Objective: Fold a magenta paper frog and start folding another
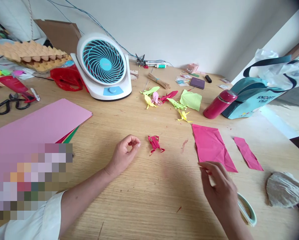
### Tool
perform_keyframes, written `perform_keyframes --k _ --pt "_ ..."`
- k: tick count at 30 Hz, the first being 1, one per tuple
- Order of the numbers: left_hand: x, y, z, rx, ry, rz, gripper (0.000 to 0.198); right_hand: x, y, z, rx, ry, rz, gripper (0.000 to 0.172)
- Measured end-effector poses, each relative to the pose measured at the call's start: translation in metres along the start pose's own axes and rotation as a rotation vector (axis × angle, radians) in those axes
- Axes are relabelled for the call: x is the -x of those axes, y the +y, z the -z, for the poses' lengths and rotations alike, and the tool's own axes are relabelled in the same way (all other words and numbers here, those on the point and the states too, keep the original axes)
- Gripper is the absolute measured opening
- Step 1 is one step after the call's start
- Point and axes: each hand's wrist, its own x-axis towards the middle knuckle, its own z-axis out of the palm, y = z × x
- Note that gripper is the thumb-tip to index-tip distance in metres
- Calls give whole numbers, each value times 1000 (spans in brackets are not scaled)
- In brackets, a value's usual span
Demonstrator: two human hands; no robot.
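A small folded red paper frog [154, 142] lies on the wooden table, just right of my left hand [126, 150]. That hand rests on the table with its fingers curled and thumb near the fingertips, nothing visible in them. My right hand [218, 185] hovers near the lower edge of a creased red paper sheet [210, 143], fingers loosely bent and slightly apart, holding nothing visible. A narrower red paper strip [248, 153] lies farther right. Beneath my right wrist, a pale green loop-shaped handle [251, 213] shows in part.
Folded paper figures [149, 101] and a green sheet [191, 99] lie behind the frog. A fan [104, 63] stands at the back. Pink paper [44, 120] and black-handled scissors [10, 104] are left; a red bottle [219, 105], teal bag [251, 96] and grey cloth [285, 190] are right.
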Motion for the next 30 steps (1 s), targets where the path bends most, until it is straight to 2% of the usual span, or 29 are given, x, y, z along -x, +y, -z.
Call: perform_keyframes --k 2,5,10,13,18,21,25,27,30 --pt "0 0 -1 6 5 -5 8 21 22 19 166 62 -33 18" --pt "-1 0 -1 6 17 -21 8 54 51 40 306 32 -85 26" --pt "1 5 -1 -54 36 -111 8 89 73 53 354 -96 -152 33" --pt "9 13 -1 -69 37 -139 7 92 76 52 339 -146 -177 37" --pt "28 28 -1 -115 -4 -210 8 89 76 50 346 -126 -253 35" --pt "33 32 0 -132 -26 -253 10 91 72 50 317 -82 -307 34" --pt "31 32 -2 -109 -26 -202 11 90 69 54 303 27 -378 37" --pt "30 31 -3 -106 -36 -196 11 83 74 62 344 81 -426 36" --pt "31 29 -4 -102 -52 -193 10 66 95 80 432 146 -476 32"
